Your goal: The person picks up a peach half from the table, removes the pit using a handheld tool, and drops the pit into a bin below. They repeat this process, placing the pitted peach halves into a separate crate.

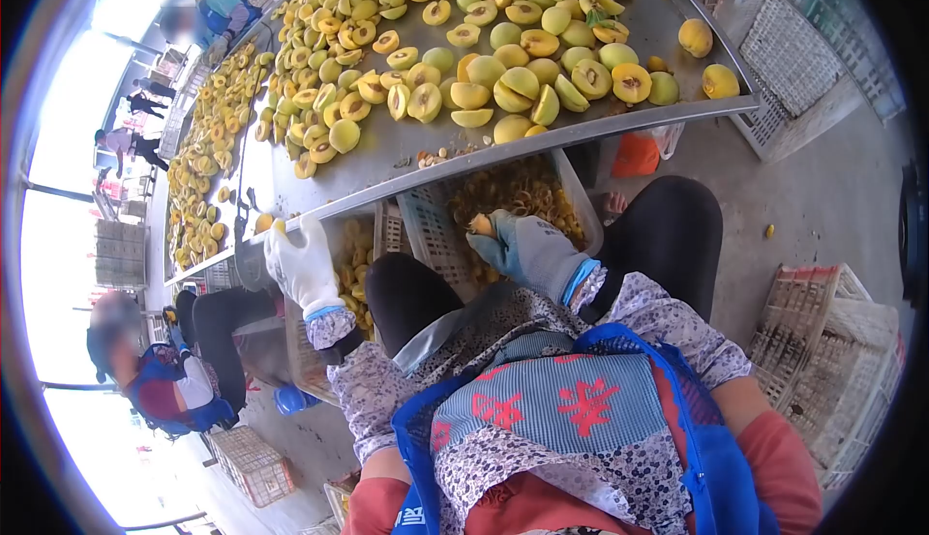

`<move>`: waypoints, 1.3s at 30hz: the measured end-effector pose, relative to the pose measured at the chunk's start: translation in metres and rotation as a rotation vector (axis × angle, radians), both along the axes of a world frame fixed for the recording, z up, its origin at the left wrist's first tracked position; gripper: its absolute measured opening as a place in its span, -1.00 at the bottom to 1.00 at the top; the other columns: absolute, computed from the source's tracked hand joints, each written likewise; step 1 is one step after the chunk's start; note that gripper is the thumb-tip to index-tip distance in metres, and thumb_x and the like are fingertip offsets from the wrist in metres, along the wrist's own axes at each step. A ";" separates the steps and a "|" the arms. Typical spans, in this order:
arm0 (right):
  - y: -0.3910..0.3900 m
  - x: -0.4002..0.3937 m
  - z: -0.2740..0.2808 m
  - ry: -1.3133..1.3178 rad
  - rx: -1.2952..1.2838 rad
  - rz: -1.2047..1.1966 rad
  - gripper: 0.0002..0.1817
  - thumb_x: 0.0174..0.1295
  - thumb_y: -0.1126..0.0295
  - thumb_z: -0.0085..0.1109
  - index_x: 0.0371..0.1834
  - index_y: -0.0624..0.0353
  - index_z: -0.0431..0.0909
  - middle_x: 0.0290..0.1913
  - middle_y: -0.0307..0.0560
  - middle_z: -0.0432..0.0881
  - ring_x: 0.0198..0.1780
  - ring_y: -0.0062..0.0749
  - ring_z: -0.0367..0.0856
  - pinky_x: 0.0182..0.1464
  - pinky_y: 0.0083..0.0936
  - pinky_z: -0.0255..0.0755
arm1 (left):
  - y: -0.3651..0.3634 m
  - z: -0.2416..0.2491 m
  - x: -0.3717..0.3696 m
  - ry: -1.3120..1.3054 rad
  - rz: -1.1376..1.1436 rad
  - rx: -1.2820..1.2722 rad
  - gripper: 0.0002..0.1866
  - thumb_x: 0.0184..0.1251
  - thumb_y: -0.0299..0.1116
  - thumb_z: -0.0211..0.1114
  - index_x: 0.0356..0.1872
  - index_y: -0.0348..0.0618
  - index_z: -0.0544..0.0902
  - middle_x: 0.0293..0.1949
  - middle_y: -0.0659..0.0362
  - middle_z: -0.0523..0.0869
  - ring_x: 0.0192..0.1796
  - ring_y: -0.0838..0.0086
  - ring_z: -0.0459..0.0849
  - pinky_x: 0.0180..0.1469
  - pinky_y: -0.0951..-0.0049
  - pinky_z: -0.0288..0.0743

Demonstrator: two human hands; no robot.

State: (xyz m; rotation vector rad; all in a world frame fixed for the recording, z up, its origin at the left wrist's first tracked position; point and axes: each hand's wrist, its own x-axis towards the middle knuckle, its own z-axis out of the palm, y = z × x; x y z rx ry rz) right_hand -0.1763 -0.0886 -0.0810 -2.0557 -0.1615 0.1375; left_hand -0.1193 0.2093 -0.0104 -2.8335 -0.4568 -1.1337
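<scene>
My left hand (303,264), in a white glove, is raised at the metal table's front edge. Its thumb and fingers are apart, with a small yellow fruit (264,222) just beyond the fingertips. My right hand (532,250), in a grey-blue coated glove, is closed around a small tan-orange object (481,224) whose kind I cannot make out. Below that hand, a crate (578,196) under the table edge holds brownish-yellow scraps. Halved yellow-green stone fruits (424,102) cover much of the table (387,172), many with cut faces and dark centres showing.
Another crate (302,346) with yellow pieces stands by my left knee. Stacked plastic crates (823,361) are at right, more at upper right (794,51). A seated person (174,380) is at left; another person (223,17) is across the table. An orange item (635,155) lies beneath it.
</scene>
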 end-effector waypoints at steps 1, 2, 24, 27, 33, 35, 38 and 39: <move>0.000 0.000 0.004 0.060 0.018 0.017 -0.62 0.39 0.03 0.16 -0.06 0.14 0.56 -0.20 0.25 0.71 -0.11 0.22 0.67 -0.04 -0.03 0.51 | -0.017 0.006 0.007 0.100 -0.094 -0.259 -0.49 0.43 -0.03 0.22 0.10 -0.31 0.64 0.05 -0.07 0.68 0.12 0.17 0.62 0.24 0.25 0.42; -0.001 0.000 0.005 0.061 0.016 0.016 -0.62 0.39 0.03 0.16 -0.06 0.14 0.56 -0.20 0.25 0.71 -0.11 0.22 0.67 -0.04 -0.03 0.51 | -0.056 0.020 0.017 0.202 -0.186 -0.518 -0.42 0.40 0.05 0.24 0.14 -0.30 0.63 0.09 -0.13 0.68 0.18 0.04 0.59 0.30 0.17 0.37; -0.006 0.015 0.024 -0.391 0.186 -0.146 -0.72 0.43 0.15 0.14 -0.08 0.14 0.51 -0.40 0.22 0.60 -0.33 0.12 0.67 -0.35 -0.16 0.51 | -0.146 0.001 0.014 0.371 -1.066 -1.480 -0.63 0.29 -0.58 0.24 0.14 -0.31 0.57 0.01 0.00 0.71 0.06 0.23 0.70 0.12 0.32 0.59; -0.005 0.017 0.018 -0.267 0.122 -0.139 -0.70 0.45 0.10 0.11 -0.10 0.13 0.51 -0.42 0.19 0.61 -0.33 0.14 0.67 -0.34 -0.13 0.51 | -0.155 -0.002 -0.005 0.222 -1.093 -0.882 -0.62 0.22 -0.60 0.24 0.10 -0.27 0.59 -0.03 -0.07 0.72 0.06 0.06 0.69 0.09 0.28 0.58; 0.005 0.016 0.000 -0.227 0.081 -0.050 -0.59 0.46 -0.03 0.05 -0.08 0.14 0.51 -0.39 0.22 0.65 -0.30 0.20 0.67 -0.28 -0.05 0.50 | -0.161 -0.021 -0.003 0.015 -0.941 -0.771 -0.63 0.19 -0.65 0.21 0.06 -0.25 0.60 -0.12 0.05 0.73 -0.16 0.22 0.74 -0.05 0.42 0.62; 0.007 0.016 -0.004 -0.203 0.085 -0.051 -0.59 0.48 -0.02 0.03 -0.04 0.14 0.52 -0.33 0.21 0.67 -0.30 0.18 0.68 -0.27 -0.07 0.51 | -0.165 -0.022 -0.005 -0.036 -0.969 -0.550 -0.69 0.18 -0.65 0.22 -0.03 -0.24 0.62 -0.14 0.10 0.74 -0.22 0.37 0.75 -0.14 0.49 0.63; 0.014 0.017 -0.007 -0.305 0.248 0.057 -0.55 0.49 -0.04 0.01 0.06 0.16 0.54 -0.23 0.22 0.70 -0.21 0.15 0.72 -0.21 -0.11 0.54 | -0.170 -0.025 -0.008 -0.033 -0.998 -0.375 -0.77 0.22 -0.70 0.16 -0.11 -0.32 0.58 -0.13 0.10 0.73 -0.19 0.42 0.79 -0.19 0.48 0.67; 0.016 0.016 -0.006 -0.178 0.309 0.045 -0.55 0.50 -0.02 -0.01 0.08 0.16 0.54 -0.20 0.20 0.70 -0.17 0.09 0.74 -0.19 -0.18 0.56 | -0.176 -0.024 -0.011 -0.030 -1.000 -0.377 -0.77 0.22 -0.70 0.16 -0.11 -0.32 0.58 -0.13 0.10 0.73 -0.19 0.42 0.79 -0.19 0.48 0.67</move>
